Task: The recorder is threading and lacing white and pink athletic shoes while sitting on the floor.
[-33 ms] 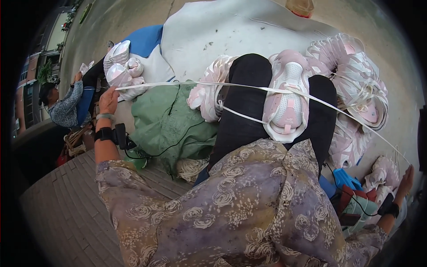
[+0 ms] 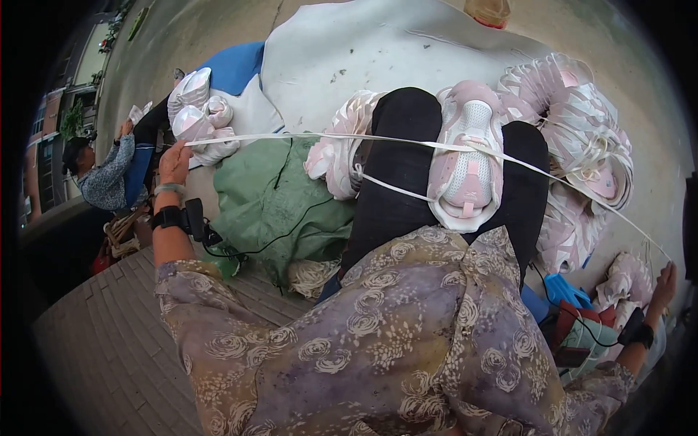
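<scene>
A pink and white sneaker upper [image 2: 469,182] rests between my black-trousered knees. A white shoelace [image 2: 407,140] passes across its lacing area and is stretched out taut to both sides. At the far left, my left hand [image 2: 174,163] grips one end between closed fingers. Out at the right edge, my right hand [image 2: 663,285] has the other end at its fingertips. From the shoe's left side another stretch of lace runs to a bundle of similar uppers [image 2: 342,149] beside my left knee. More nested uppers [image 2: 582,131] are stacked by my right knee.
A green cloth [image 2: 273,200] lies left of my legs above a pale lace bundle [image 2: 314,278]. White sheeting [image 2: 363,54] spreads ahead. Further uppers [image 2: 203,120] sit at the left, near another seated person [image 2: 109,171]. A blue object [image 2: 567,292] is beside my right arm.
My right hand has shifted slightly upward with its end of the lace. The lace stays taut, and the sneaker upper stays between my knees.
</scene>
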The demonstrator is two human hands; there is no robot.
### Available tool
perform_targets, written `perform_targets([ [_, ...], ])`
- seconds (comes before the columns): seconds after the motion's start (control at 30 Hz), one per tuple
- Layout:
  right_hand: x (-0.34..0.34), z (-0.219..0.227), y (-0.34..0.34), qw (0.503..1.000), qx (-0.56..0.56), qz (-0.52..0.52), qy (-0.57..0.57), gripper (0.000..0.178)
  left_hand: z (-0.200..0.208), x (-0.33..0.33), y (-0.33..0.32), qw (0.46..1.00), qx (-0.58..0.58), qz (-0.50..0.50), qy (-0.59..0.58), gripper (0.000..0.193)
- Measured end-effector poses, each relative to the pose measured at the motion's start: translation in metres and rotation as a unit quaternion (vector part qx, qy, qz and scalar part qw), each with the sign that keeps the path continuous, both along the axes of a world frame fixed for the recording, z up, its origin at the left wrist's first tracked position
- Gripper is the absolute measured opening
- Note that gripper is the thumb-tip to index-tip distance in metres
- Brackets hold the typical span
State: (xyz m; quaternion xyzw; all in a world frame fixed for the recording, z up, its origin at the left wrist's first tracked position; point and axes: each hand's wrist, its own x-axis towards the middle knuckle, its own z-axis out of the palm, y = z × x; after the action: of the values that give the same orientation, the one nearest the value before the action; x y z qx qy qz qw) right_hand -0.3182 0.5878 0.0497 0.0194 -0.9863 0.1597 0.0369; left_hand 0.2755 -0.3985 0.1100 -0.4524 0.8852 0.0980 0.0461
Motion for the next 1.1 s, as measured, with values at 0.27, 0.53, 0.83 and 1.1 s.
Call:
perform_targets([
  [0.27, 0.201, -0.039, -0.344, 0.754, -0.458, 0.040, -0.470, 0.021, -0.049, -0.146, 0.182, 0.871, 0.488, 0.028, -0.055, 0.032],
  [0.53, 0.228, -0.059, -0.461, 0.682, -0.516, 0.051, -0.517, 0.012, -0.090, -0.242, 0.307, 0.842, 0.538, -0.025, 0.043, 0.035],
  [0.83, 0.193, -0.082, -0.509, 0.697, -0.611, 0.104, -0.362, 0.010, -0.116, -0.286, 0.309, 0.843, 0.469, 0.001, 0.265, 0.028],
  [1.1, 0.226, -0.070, -0.501, 0.695, -0.632, 0.092, -0.330, 0.006, -0.095, -0.260, 0.315, 0.779, 0.551, 0.037, 0.297, 0.017],
])
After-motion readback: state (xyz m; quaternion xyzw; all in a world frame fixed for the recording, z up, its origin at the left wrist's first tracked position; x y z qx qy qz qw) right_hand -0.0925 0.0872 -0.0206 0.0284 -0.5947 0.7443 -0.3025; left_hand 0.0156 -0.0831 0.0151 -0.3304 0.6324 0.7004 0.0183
